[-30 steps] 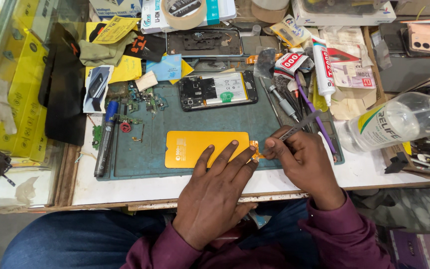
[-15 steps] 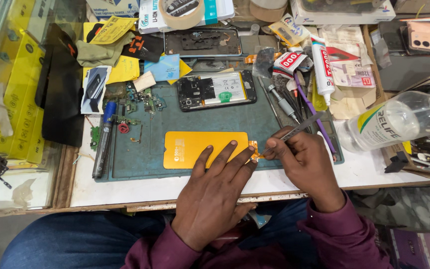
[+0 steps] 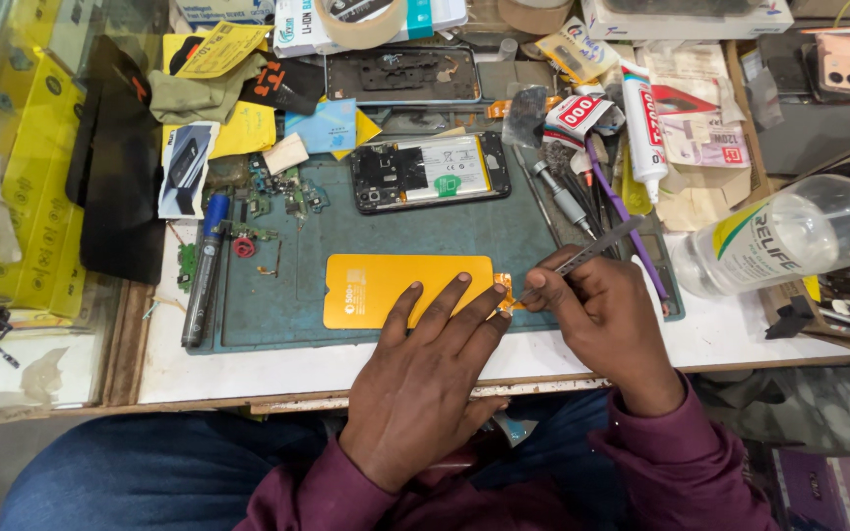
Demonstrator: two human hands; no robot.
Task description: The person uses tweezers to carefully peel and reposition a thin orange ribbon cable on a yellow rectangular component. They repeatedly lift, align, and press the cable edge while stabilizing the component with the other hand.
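Working on the yellow panel's right end

The yellow panel [image 3: 395, 288] is lying on the green mat [image 3: 464, 236]; your left hand [image 3: 425, 383] is pressing it with spread fingers while your right hand [image 3: 607, 320] is pinching tweezers [image 3: 582, 256] at its connector.

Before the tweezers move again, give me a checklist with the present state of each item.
1. Left hand pinning the orange panel: ok, fingers lie flat on it.
2. Right hand gripping the tweezers: ok.
3. Tweezer tips at the small flex tab on the panel's right end: ok; whether they grip it, cannot tell.
4. Panel lying on the green mat: ok.
5. Opened phone apart from the panel: ok.
6. Clear bottle on its side near the right hand: not ok.
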